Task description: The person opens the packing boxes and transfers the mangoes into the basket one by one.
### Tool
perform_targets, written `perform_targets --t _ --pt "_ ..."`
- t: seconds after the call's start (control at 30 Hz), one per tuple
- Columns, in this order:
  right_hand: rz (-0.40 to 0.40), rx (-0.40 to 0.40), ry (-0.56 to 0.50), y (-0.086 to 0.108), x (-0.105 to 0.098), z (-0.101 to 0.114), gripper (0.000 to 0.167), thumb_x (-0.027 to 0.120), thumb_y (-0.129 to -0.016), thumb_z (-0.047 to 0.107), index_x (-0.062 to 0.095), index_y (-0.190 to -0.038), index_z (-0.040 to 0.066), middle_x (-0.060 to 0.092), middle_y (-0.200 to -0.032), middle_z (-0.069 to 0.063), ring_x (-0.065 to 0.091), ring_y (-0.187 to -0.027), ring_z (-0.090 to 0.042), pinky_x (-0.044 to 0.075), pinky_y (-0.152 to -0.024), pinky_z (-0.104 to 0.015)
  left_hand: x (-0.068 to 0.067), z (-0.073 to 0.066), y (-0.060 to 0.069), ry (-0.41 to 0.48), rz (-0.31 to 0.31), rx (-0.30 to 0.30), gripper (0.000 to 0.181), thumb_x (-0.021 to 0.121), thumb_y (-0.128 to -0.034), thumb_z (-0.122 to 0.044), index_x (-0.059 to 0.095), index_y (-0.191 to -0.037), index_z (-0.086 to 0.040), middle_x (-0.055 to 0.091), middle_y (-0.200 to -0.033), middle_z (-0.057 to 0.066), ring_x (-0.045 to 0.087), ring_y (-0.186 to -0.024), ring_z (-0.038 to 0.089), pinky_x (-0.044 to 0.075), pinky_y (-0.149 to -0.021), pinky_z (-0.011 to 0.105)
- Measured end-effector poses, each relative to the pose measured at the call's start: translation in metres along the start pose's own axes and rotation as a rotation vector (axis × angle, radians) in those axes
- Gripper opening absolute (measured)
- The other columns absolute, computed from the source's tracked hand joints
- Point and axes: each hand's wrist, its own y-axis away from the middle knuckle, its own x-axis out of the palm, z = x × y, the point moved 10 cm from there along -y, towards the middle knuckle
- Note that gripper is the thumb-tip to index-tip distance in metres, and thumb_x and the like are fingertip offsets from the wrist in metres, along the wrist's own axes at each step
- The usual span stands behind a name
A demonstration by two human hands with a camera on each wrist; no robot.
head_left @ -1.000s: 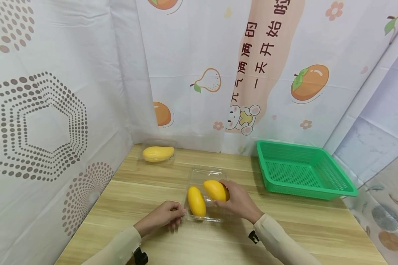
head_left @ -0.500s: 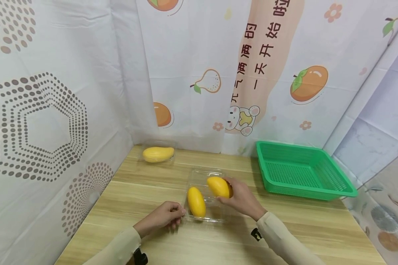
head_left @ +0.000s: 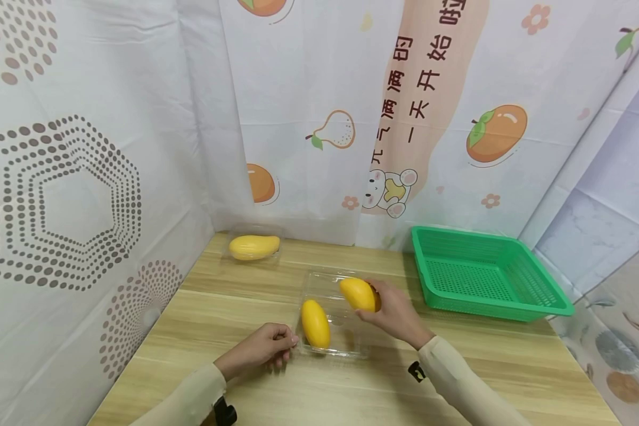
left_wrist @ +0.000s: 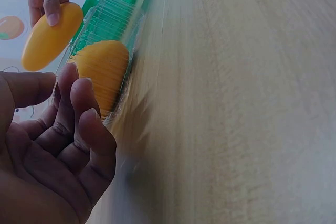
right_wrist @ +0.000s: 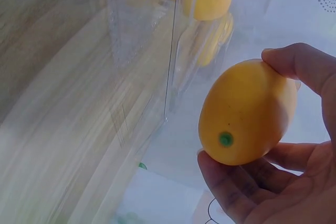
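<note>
A yellow toy-like mango [head_left: 358, 294] with a small green stem spot is held in my right hand [head_left: 396, 313]. Thumb and fingers grip it above the right side of a clear plastic box [head_left: 346, 354]. Inside that box, on its left side, lies a second mango [head_left: 316, 324]. My left hand [head_left: 261, 349] pinches the box's near left edge between thumb and forefinger; the left wrist view shows its other fingers [left_wrist: 97, 140] curled beside the wall. In the right wrist view, the held mango [right_wrist: 244, 114] is apart from the box.
At the back left stands another clear box [head_left: 280, 255] with a yellow mango-like fruit [head_left: 254, 247] in it. A green perforated basket [head_left: 431, 299] is at the back right of the wooden table [head_left: 234, 302]. Printed curtains [head_left: 298, 89] hang behind and on both sides.
My right hand has lifted the mango up and slightly to the right, out of the clear box. The left hand and the other mango have stayed in place.
</note>
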Motion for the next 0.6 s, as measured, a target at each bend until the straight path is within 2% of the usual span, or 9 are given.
perform_targets --t 0.27,0.6 --pt "-0.004 0.021 0.028 -0.003 -0.010 -0.009 0.068 0.087 -0.082 0.030 0.060 -0.138 0.003 0.068 -0.118 -0.010 0.060 -0.090 -0.019 0.052 -0.076 -0.037 0.000 -0.001 0.000 -0.011 0.007 0.001 0.035 0.059 -0.1065 -0.028 0.064 -0.101 0.006 0.063 -0.076 0.005 0.054 -0.061 0.012 0.047 -0.052 0.024" --pt "-0.040 0.016 0.054 -0.004 -0.025 -0.018 0.067 0.087 -0.081 0.033 0.062 -0.134 0.003 0.066 -0.106 -0.008 0.055 -0.081 -0.018 0.048 -0.068 -0.033 0.000 0.000 -0.001 -0.015 0.008 -0.002 0.033 0.058 -0.1072 -0.026 0.064 -0.101 0.006 0.062 -0.076 0.005 0.054 -0.062 0.013 0.046 -0.052 0.024"
